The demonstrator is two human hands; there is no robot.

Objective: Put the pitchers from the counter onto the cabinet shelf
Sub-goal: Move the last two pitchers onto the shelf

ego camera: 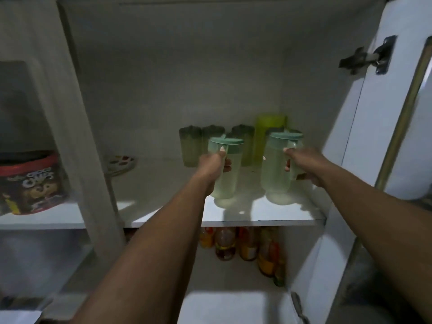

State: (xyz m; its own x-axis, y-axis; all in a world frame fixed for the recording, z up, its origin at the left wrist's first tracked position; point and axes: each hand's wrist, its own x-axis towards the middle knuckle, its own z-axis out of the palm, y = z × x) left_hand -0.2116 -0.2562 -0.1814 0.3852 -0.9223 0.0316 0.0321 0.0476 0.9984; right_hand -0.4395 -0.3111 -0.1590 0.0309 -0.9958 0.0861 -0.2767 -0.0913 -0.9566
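Pitchers, two, pale green translucent with teal lids — both standing on the front part of the cabinet shelf [275, 215], each in hand. Left pitcher [228, 174]: upright, base on or just above the shelf board, contact not certain; left hand [214, 163] wrapped round its near side, fingers [226, 169] curled closed about the body or handle, thumb up by the lid. Right pitcher [277, 169]: upright, base apparently resting on the shelf; right hand [301, 164] gripping the handle on its right side, fingers [288, 165] clenched through it. Between the two sets of fingers, a bare gap of shelf. Beyond the fingers, toward the back wall: a row of dark-rimmed green tumblers [203, 146] and a taller lime-green container [268, 132], close behind the pitchers but seemingly not touching. Left of the left fingers, further back: a small patterned plate [121, 163]. Below the shelf: bottles [236, 245]. Right of the right fingers: the open cabinet door [378, 136]. Step in hand, by judgement: setting-down of both pitchers, near its end. Next move calls for confirming each base sits flat, then loosening both grips and drawing the hands straight back — without tipping a pitcher or nudging it into the tumblers behind.
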